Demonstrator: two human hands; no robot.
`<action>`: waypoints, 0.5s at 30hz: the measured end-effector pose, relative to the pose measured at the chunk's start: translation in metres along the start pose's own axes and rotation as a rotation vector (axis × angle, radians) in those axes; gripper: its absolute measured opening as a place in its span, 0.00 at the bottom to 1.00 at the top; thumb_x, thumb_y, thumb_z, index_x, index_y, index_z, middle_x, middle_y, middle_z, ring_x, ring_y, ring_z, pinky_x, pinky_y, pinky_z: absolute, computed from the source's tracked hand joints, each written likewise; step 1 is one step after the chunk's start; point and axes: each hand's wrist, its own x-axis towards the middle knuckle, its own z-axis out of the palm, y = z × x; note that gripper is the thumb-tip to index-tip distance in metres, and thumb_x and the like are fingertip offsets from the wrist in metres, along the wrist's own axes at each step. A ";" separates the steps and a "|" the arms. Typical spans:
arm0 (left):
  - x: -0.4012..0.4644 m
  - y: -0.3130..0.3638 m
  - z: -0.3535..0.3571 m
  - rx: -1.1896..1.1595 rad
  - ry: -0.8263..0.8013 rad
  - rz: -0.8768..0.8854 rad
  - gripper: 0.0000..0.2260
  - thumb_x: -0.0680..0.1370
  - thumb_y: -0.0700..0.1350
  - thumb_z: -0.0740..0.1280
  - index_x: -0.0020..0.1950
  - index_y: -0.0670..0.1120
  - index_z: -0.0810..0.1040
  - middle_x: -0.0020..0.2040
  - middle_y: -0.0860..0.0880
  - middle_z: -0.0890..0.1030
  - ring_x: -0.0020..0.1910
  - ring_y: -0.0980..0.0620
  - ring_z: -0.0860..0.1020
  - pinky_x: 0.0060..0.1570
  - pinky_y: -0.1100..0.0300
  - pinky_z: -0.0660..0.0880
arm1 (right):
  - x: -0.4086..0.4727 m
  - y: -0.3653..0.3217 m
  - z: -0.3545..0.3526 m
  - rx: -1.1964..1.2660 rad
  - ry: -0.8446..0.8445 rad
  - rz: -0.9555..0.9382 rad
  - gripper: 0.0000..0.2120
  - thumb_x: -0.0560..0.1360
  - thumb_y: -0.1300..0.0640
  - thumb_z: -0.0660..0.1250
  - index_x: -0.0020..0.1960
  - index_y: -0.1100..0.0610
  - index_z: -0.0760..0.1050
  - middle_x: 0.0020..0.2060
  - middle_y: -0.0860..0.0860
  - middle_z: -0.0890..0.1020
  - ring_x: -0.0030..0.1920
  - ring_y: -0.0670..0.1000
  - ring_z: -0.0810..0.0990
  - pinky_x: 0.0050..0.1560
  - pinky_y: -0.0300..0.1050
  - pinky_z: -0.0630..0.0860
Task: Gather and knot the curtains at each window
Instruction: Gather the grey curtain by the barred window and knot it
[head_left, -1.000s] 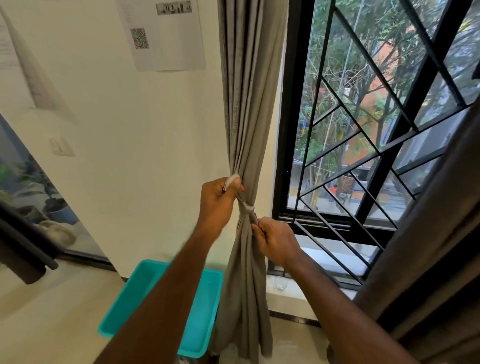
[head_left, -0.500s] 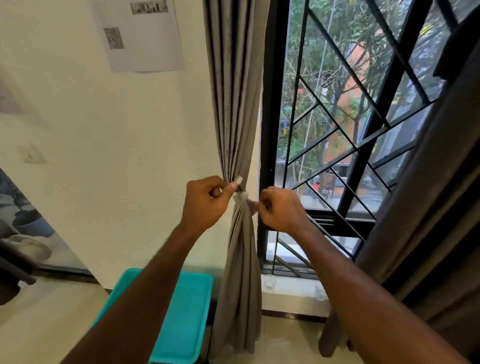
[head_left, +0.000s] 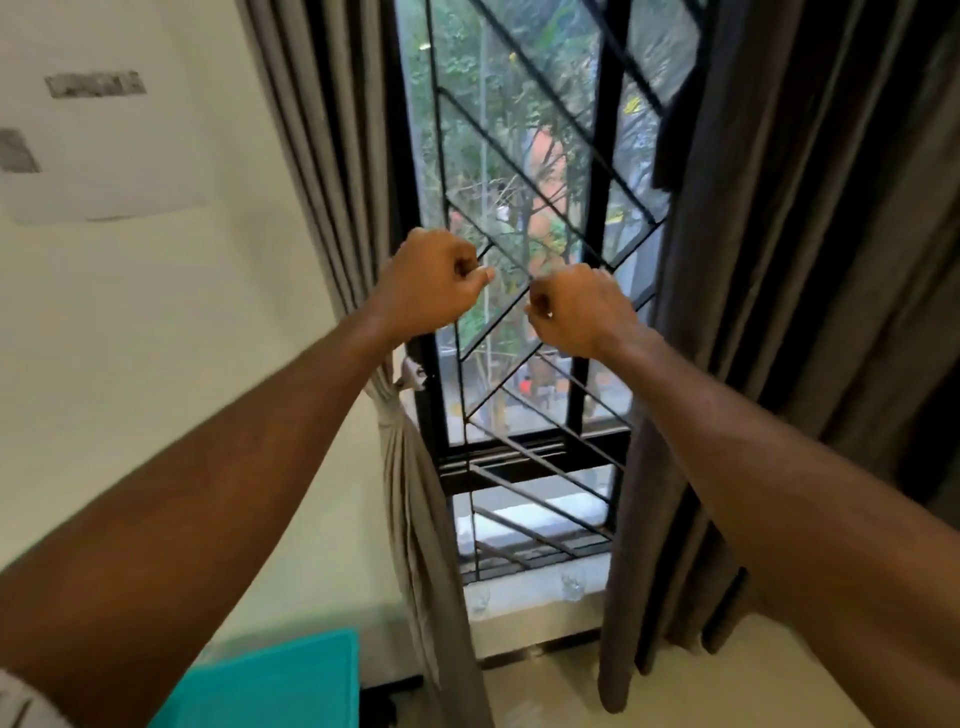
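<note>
I see both hands raised in front of the window grille (head_left: 519, 218), fingers curled into loose fists and holding nothing. The left hand (head_left: 431, 283) and right hand (head_left: 576, 312) sit near each other but apart. The lighter curtain (head_left: 410, 467) hangs at the left edge of the window, cinched by a pale tie (head_left: 413, 375) below my left wrist, so that side looks finished. The darker curtain (head_left: 779, 260) on the right hangs loose, with open glass between the two to reach across.
</note>
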 end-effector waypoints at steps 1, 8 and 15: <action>0.014 0.008 0.001 0.007 -0.025 0.034 0.18 0.76 0.51 0.70 0.31 0.41 0.75 0.26 0.46 0.73 0.29 0.46 0.73 0.38 0.54 0.71 | 0.000 0.008 -0.014 -0.022 0.023 0.016 0.10 0.76 0.50 0.66 0.37 0.51 0.73 0.36 0.53 0.80 0.42 0.63 0.80 0.44 0.50 0.74; 0.100 0.080 0.010 -0.034 -0.074 0.250 0.19 0.78 0.47 0.71 0.29 0.43 0.73 0.24 0.51 0.68 0.26 0.51 0.67 0.32 0.58 0.61 | -0.008 0.066 -0.110 -0.161 0.148 0.109 0.10 0.75 0.50 0.65 0.36 0.51 0.71 0.39 0.53 0.81 0.43 0.61 0.81 0.42 0.51 0.76; 0.178 0.161 -0.012 0.038 0.063 0.345 0.15 0.77 0.47 0.72 0.32 0.44 0.75 0.28 0.54 0.71 0.34 0.46 0.74 0.37 0.57 0.67 | 0.001 0.125 -0.209 -0.166 0.378 0.138 0.11 0.77 0.50 0.66 0.37 0.52 0.72 0.39 0.51 0.80 0.41 0.58 0.79 0.38 0.46 0.70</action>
